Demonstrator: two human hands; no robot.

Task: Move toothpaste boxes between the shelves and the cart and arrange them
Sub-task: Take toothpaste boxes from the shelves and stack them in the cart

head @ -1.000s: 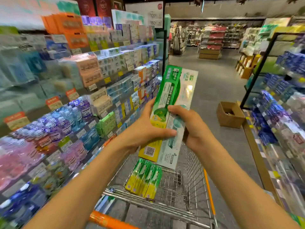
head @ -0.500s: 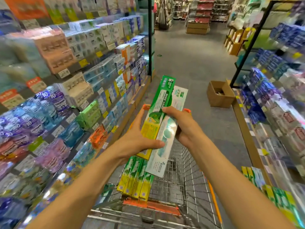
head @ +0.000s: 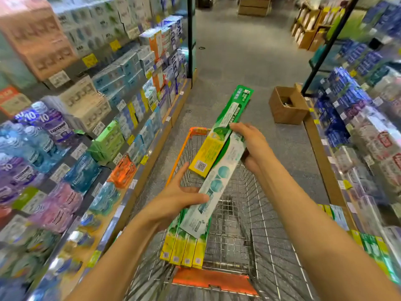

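The cart [head: 256, 192] has bare wire floor on its right side; a row of boxes [head: 184, 248] fills its lower left. Packed shelves [head: 97, 101] flank the aisle.

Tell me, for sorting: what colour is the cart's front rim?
Orange, on the cart's front rim; seen in the head view.
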